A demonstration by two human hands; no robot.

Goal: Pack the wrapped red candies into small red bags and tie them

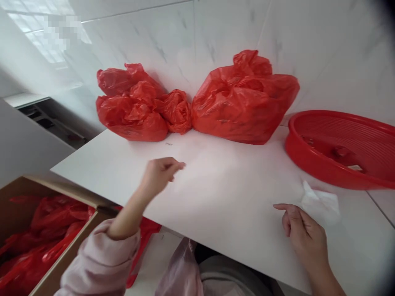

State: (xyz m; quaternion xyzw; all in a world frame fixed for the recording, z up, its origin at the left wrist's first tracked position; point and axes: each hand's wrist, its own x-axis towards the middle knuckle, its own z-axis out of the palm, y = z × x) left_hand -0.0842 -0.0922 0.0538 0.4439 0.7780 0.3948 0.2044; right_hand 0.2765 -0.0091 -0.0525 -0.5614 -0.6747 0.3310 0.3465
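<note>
I see left hand [160, 173] closed, right hand [305, 235] half uncurled. A careless sweep might displace the crumpled white sheet [322, 202], lower right.

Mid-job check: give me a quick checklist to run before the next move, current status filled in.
1. Left hand free: cannot tell; the fingers are curled, and no held object shows.
2. Right hand apart from the white tissue: cannot tell; they overlap in this view.
3. Large red bag standing on the white table: ok, near the tiled wall.
4. Contents of that bag identified: cannot tell; the crumpled plastic hides them.
5. Red basin fully in view: not ok; the right edge cuts it off.
6. Cardboard box fully in view: not ok; cut off at left.
</note>
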